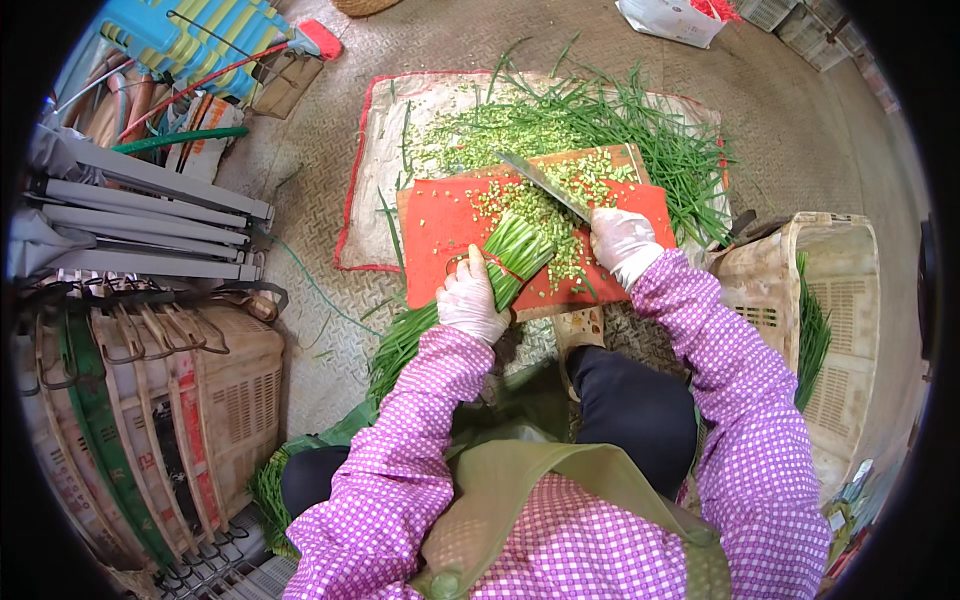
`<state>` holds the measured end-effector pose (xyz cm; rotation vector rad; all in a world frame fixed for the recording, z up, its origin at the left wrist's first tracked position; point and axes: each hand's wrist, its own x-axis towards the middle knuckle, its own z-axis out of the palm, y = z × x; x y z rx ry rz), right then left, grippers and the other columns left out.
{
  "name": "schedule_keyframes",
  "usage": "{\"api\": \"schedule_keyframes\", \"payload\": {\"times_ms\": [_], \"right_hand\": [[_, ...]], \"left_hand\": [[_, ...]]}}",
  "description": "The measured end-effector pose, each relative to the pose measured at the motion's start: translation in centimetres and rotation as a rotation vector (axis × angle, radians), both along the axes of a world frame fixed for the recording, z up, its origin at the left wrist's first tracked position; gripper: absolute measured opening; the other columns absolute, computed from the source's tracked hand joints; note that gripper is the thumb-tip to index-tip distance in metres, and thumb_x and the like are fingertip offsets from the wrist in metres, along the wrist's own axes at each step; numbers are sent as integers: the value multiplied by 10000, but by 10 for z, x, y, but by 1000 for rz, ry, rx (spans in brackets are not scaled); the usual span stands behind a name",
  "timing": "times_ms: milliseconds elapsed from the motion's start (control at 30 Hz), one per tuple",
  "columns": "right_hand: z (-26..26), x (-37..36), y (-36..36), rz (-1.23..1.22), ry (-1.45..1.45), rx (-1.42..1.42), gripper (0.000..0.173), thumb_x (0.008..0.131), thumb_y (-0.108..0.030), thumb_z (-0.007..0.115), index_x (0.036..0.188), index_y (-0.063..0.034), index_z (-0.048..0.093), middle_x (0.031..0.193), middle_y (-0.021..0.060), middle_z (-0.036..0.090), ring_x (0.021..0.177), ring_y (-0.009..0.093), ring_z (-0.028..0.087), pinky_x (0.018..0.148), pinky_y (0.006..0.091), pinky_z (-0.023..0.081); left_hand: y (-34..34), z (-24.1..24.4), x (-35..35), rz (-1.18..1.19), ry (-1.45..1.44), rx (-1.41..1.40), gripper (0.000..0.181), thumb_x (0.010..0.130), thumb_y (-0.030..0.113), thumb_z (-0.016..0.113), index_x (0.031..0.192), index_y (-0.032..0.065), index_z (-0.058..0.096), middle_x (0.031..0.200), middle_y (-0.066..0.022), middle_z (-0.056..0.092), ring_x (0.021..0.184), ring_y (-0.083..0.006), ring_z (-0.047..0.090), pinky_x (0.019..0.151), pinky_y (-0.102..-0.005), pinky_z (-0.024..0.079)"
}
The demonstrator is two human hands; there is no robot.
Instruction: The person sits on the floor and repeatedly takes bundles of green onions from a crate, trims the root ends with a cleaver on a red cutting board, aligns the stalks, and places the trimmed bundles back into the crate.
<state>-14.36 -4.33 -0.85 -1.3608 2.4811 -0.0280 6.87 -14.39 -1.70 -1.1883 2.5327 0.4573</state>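
My gloved left hand (471, 298) is closed around a bundle of green garlic chives (525, 244), bound with a red tie (495, 260). The pale cut ends point away from me over a red cloth or sheet (442, 225) that covers most of a wooden cutting board (628, 156). In my gloved right hand (621, 238) is the handle of a knife. Its broad blade (546, 185) slants up and left, beyond the bundle's cut ends. Short chopped pieces (525, 206) lie around the blade and bundle. The knife's handle is hidden in my grip.
A red-edged pale sack (375, 180) lies under the board, strewn with trimmings and loose green leaves (675, 172). To the right stands a plastic crate (757, 281) holding greens. Stacked crates (240, 390) and folded grey metal legs (150, 214) are at the left.
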Motion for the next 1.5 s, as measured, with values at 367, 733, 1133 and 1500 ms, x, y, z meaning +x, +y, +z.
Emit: {"api": "schedule_keyframes", "payload": {"times_ms": [367,733,1133,1500], "right_hand": [[-53,13,20,101,165,-225,559,820,-393,665,1181,16,541,773,111,637,710,258,623,625,382,497],[88,40,-47,-25,-1289,-688,405,919,-263,587,1243,-23,560,1127,85,620,997,128,563,919,296,434],[177,109,-15,241,-601,-1055,271,837,-47,645,1108,-35,650,817,56,648,714,140,573,660,267,476],[226,184,15,694,111,-1052,400,727,-224,737,1086,-76,639,904,118,632,849,318,561,770,422,445]], "left_hand": [[-104,-19,60,194,669,1644,890,583,84,788,1376,25,389,1241,-77,578,1140,-185,545,990,-353,414],[-62,13,57,-119,890,1793,1045,553,198,856,1423,20,305,1382,-132,452,1268,-233,448,1046,-395,366],[-21,77,122,-69,1197,1712,1116,485,259,860,1411,3,292,1336,-170,481,1190,-285,518,1018,-423,417],[-16,122,183,-10,1223,1528,989,493,194,844,1353,-8,398,1243,-148,565,1088,-253,591,967,-407,462]]}}
